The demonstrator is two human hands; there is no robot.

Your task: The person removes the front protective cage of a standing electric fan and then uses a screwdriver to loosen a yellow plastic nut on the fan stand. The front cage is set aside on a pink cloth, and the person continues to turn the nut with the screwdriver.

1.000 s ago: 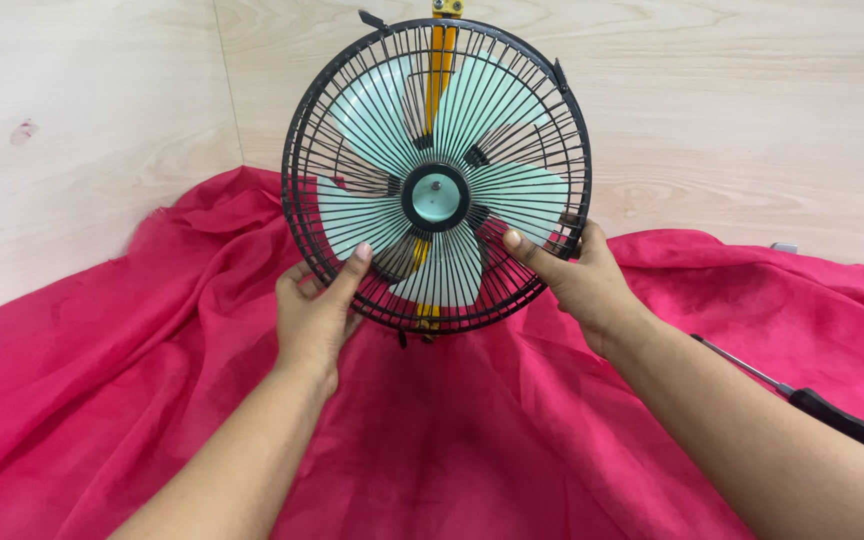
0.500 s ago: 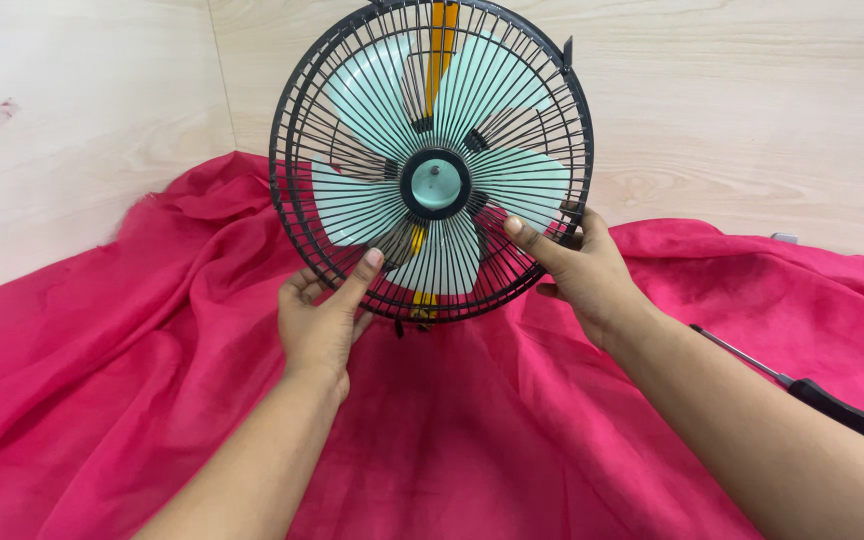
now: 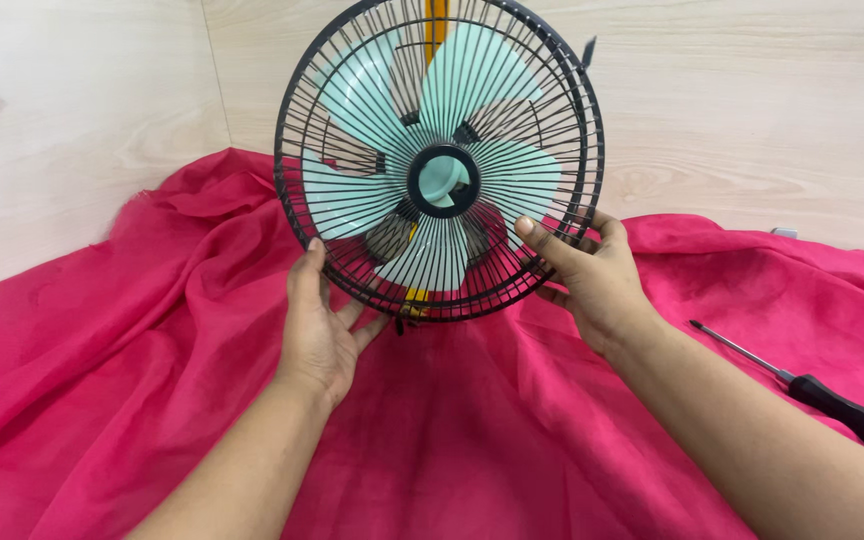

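Pale wood walls behind, red cloth (image 3: 152,400) over desk. Fan (image 3: 439,160) upright at back, top cut off. Left hand (image 3: 320,320) spread, cupping lower-left grille; right hand (image 3: 587,275) pinching lower-right rim. Screwdriver (image 3: 832,400) at right edge, handle cut off.

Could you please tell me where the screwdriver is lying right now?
In the head view, the screwdriver lies on the red cloth at the far right, just beyond the right forearm, apart from the fan and untouched by either hand.
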